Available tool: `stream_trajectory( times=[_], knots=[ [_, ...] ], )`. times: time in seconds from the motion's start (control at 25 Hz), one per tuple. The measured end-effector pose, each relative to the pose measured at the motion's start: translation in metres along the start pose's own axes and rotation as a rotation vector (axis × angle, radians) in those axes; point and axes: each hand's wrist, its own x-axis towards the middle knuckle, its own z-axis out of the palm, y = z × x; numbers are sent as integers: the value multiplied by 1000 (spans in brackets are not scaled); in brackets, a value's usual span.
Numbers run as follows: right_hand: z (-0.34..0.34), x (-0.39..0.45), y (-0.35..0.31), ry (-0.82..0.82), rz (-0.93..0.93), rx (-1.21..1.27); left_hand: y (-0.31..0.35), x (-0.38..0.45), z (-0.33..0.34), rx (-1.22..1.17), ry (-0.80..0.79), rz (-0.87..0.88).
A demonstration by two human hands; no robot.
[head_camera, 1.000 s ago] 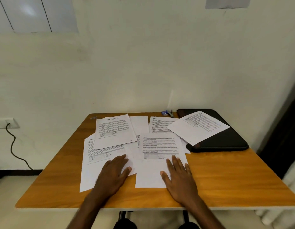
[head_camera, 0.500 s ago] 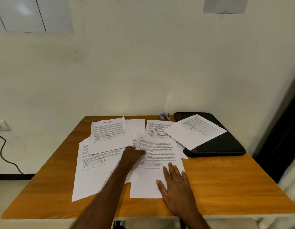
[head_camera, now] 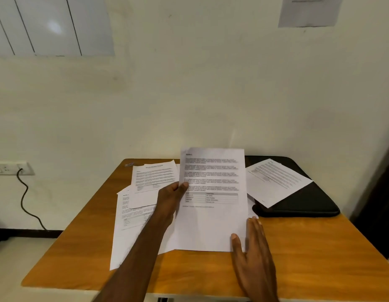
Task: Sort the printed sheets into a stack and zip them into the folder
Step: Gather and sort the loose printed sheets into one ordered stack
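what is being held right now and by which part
The left hand holds one white printed sheet with a table on it, its grip on the sheet's left edge, about midway up. The right hand lies open by its lower right corner.

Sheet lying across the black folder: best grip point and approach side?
Probably its near corner: the sheet lies skewed on the black folder, and that corner seems to jut past the folder's front edge. Come from the front with the right hand, thumb over, fingers under.

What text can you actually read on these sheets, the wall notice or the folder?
None legible.
Held sheet in left hand: bold heading, paragraphs and table, all blurred.
Sheets on table: blurred.
Sheet on folder: too small.
Wall notice: blurred.
Folder: no visible text.
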Motion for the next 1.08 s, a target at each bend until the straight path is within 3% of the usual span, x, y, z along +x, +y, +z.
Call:
stream_trajectory(
  times=[0.24,0.6,0.92,1.08],
  knots=[
    [-7,-1,-7,-55,131,73,11,3,-10,-64,6,-28],
    [-6,-2,-5,-62,175,81,-2,5,-7,-21,63,-33],
    [8,2,10,-39,77,-49,-74,-10,25,497,152,228],
    [14,5,13,-42,102,-147,-97,-12,31,1011,204,426]
  ],
)
